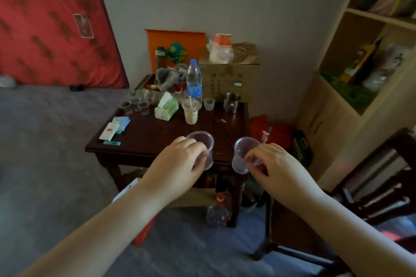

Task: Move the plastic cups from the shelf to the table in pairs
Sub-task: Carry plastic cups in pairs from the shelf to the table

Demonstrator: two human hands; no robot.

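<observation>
My left hand (180, 162) grips a clear plastic cup (203, 144) by its side, held upright over the near edge of the dark wooden table (157, 139). My right hand (272, 166) pinches the rim of a second clear plastic cup (242, 153), which tilts slightly and hangs just past the table's near right corner. Several more clear plastic cups (135, 105) stand grouped at the table's far left. The wooden shelf (351, 87) is at the right.
On the table stand a water bottle (194, 81), a tissue pack (166, 108), a drink cup with straw (191, 111), a small white cup (209, 103), a metal mug (231, 102), a cardboard box (231, 78) and papers (112, 129). A dark chair (371, 186) is at right; bottles sit under the table.
</observation>
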